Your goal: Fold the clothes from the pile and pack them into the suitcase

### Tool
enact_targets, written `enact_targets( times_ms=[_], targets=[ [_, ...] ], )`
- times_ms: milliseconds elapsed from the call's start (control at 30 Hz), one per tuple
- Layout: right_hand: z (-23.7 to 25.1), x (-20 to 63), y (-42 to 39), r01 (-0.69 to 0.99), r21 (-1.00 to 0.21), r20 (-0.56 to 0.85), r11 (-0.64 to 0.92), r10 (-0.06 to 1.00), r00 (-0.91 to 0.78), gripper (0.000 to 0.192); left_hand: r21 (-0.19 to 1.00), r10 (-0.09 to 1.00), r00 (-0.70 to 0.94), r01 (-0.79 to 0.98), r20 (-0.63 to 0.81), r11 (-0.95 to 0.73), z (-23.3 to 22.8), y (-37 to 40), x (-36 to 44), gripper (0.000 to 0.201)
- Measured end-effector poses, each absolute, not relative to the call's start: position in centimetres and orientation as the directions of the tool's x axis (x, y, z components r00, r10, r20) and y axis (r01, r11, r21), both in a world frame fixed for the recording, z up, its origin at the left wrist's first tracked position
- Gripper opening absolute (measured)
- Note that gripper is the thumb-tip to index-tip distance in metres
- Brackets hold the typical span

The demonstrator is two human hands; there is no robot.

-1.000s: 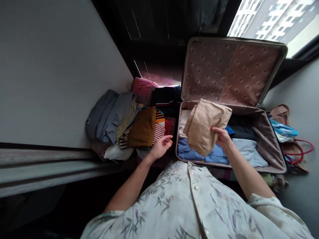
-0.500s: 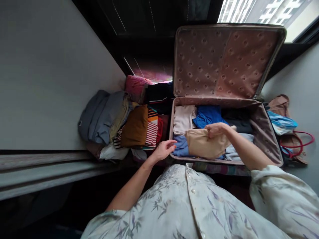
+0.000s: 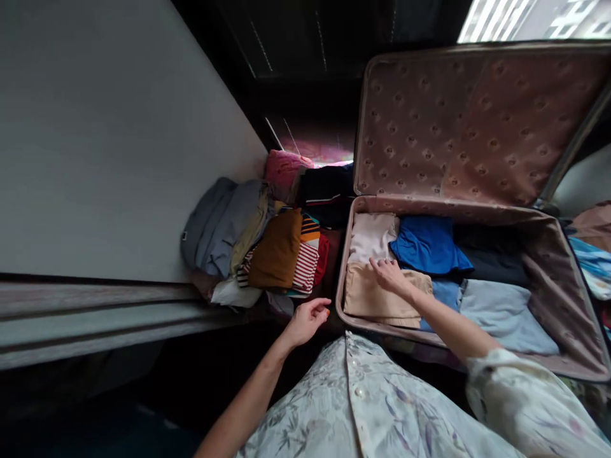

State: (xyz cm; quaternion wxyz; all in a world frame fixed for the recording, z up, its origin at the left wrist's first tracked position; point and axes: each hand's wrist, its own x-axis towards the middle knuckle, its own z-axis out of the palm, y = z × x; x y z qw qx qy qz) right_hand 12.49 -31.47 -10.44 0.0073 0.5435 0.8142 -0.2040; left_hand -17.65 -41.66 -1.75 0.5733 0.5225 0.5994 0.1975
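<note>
An open suitcase (image 3: 340,280) with a pink lining lies before me. Inside, a folded beige garment (image 3: 363,299) rests flat in the near left corner, on top of a blue-grey folded garment (image 3: 446,296). My right hand (image 3: 389,277) is over the beige garment's far edge, fingers loosely stretched out and not gripping it. Behind lie a pale pink folded garment (image 3: 375,232), a bright blue one (image 3: 429,245) and dark clothing (image 3: 491,254). Light grey cloth (image 3: 501,312) lies at the near right. My left hand (image 3: 309,318) hovers outside the suitcase's left wall, fingers apart, holding nothing.
Left of the suitcase sit stacked clothes: a mustard-brown garment (image 3: 277,251), red-striped cloth (image 3: 306,267) and a grey bundle (image 3: 224,219). Black clothing (image 3: 327,187) lies behind them. The raised lid (image 3: 453,127) leans by the window. A blue-and-white cloth (image 3: 594,261) is at far right.
My right hand has moved left and let go of the beige garment, which now lies in the near left corner. My left hand has drawn slightly back from the suitcase's rim. The view has shifted left.
</note>
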Motion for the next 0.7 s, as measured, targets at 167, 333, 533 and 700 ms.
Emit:
enact_targets(
  times_ms=[167,333,533,700],
  targets=[
    [-13.1,10.2,-35.7,0.869,-0.275,-0.317,0.412,0.814,-0.486,0.088,0.854,0.888,0.223,0.439,-0.403,0.277,-1.9,-39.8,-17.5,0.039],
    [-16.2,8.6,-36.9,0.916,-0.272,-0.519,0.294,0.757,-0.397,0.090,0.870,0.887,0.298,0.454,-0.352,0.193,-2.1,-35.9,-17.2,0.036],
    [-14.2,8.9,-37.2,0.950,-0.244,-0.577,0.194,0.759,-0.303,0.083,0.923,0.951,0.211,0.359,-0.227,0.140,-3.5,-28.1,-19.1,0.030],
    [-12.9,9.8,-39.8,0.945,-0.320,-0.494,0.061,0.841,-0.222,0.066,0.904,0.943,-0.196,0.288,-0.268,0.316,-3.5,-15.9,-21.3,0.028]
  ],
)
